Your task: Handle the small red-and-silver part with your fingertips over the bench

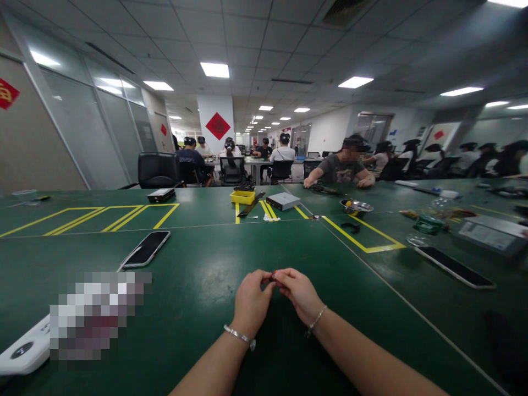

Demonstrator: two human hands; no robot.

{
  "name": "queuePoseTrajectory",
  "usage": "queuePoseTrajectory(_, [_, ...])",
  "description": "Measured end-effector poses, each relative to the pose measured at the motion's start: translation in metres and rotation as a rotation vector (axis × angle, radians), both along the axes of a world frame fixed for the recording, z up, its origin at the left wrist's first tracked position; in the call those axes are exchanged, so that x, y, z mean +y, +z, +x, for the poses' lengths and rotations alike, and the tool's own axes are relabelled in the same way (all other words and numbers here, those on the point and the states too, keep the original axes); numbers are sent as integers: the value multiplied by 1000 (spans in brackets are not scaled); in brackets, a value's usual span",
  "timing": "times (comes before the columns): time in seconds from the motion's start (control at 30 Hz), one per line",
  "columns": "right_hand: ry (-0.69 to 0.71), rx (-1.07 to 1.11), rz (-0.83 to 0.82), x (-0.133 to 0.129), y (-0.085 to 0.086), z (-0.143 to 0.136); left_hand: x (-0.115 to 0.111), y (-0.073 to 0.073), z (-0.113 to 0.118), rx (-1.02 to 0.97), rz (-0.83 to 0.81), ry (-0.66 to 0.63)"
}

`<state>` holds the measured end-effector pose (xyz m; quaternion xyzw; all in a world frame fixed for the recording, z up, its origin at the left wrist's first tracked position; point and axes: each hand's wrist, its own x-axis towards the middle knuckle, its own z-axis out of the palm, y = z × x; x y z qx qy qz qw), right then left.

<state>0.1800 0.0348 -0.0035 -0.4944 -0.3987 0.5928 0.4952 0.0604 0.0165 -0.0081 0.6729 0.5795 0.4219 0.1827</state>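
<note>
Both hands meet fingertip to fingertip just above the green table [198,330]. Between them is a small red thing [273,276], mostly covered by the fingers and too small to name. My left hand [252,301] is closed in a pinch on its left side. From the right, my right hand [300,292] pinches the same thing with thumb and fingers. A bracelet circles each wrist.
Left lie a phone [147,248] and a white device [31,344], partly blurred out. Farther back are a yellow tray [242,197], a grey metal box [282,201] and a metal bowl [358,207]. Another phone [454,267] lies right. A person [342,168] sits opposite.
</note>
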Motion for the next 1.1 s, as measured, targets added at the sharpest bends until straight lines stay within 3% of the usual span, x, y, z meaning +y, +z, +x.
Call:
queuePoseTrajectory(0.2, [126, -20, 51, -2, 0, -1, 1, -4, -2, 45, -29, 11])
queuePoseTrajectory(0.33, [120, -220, 162, 13, 3, 15, 3, -5, -1, -20, -57, -37])
queuePoseTrajectory(0.47, [-61, -743, 279, 40, 15, 77, 6, -7, -3, -70, -92, -7])
queuePoseTrajectory(0.57, [-279, -1164, 167, 51, 20, 144, 6, -8, -5, -72, -136, -12])
queuePoseTrajectory(0.63, [-379, -1303, 21, 53, 19, 184, 6, -8, -5, -74, -162, -16])
queuePoseTrajectory(0.73, [-435, -1328, -126, 52, 9, 221, 6, -6, -5, -92, -187, -17])
queuePoseTrajectory(0.9, [-446, -1308, -206, 52, -7, 236, 8, -6, -4, -102, -216, -7])
queuePoseTrajectory(1.03, [-510, -1367, -294, 50, -5, 234, 9, -8, -4, -89, -233, -10])
queuePoseTrajectory(1.1, [-561, -1432, -240, 48, 0, 224, 9, -8, -4, -88, -232, -12])
